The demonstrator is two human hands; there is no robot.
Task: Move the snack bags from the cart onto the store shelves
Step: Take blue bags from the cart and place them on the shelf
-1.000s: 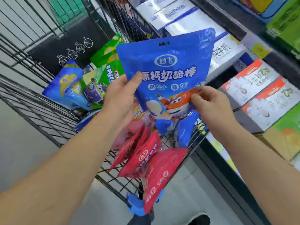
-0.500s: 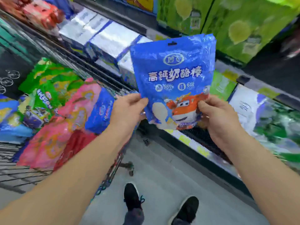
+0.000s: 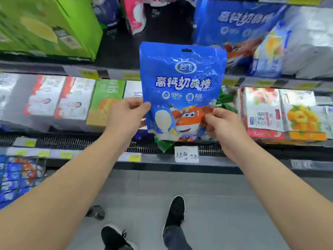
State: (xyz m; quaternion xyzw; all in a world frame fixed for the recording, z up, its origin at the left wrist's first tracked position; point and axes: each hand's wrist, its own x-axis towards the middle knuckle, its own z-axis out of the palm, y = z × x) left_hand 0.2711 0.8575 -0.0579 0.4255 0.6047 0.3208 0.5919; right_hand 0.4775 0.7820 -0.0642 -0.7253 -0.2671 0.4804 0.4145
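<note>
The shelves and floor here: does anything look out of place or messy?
Yes. A green wrapper pokes out over the front edge of the lower shelf, below the blue snack bag, and a dark crumpled scrap lies on the grey floor.

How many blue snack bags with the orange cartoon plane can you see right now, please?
2 clearly: one blue bag gripped by the left hand and right hand before the shelves; a matching bag on the upper shelf. Others may be hidden behind.
</note>
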